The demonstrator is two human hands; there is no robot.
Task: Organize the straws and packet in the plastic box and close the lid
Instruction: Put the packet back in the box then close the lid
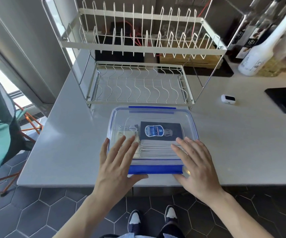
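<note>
A clear plastic box (pixel 153 115) with blue latches sits near the table's front edge, its transparent lid lying on top. Through the lid I see a dark blue packet (pixel 161 131), a row of paper-wrapped straws (pixel 156 150) in front of it, and a small pale packet (pixel 126 134) at the left. My left hand (pixel 118 160) lies flat on the lid's front-left corner, fingers spread. Resting flat on the front-right corner is my right hand (pixel 195 160), its thumb beside the blue front latch (pixel 155 169). Neither hand grips anything.
A white wire dish rack (pixel 138 74) stands just behind the box. A small white device (pixel 228 99) and a black flat case (pixel 284 99) lie to the right, with bottles (pixel 265 48) at the back right. A folding chair (pixel 0 127) stands left of the grey table (pixel 70 143).
</note>
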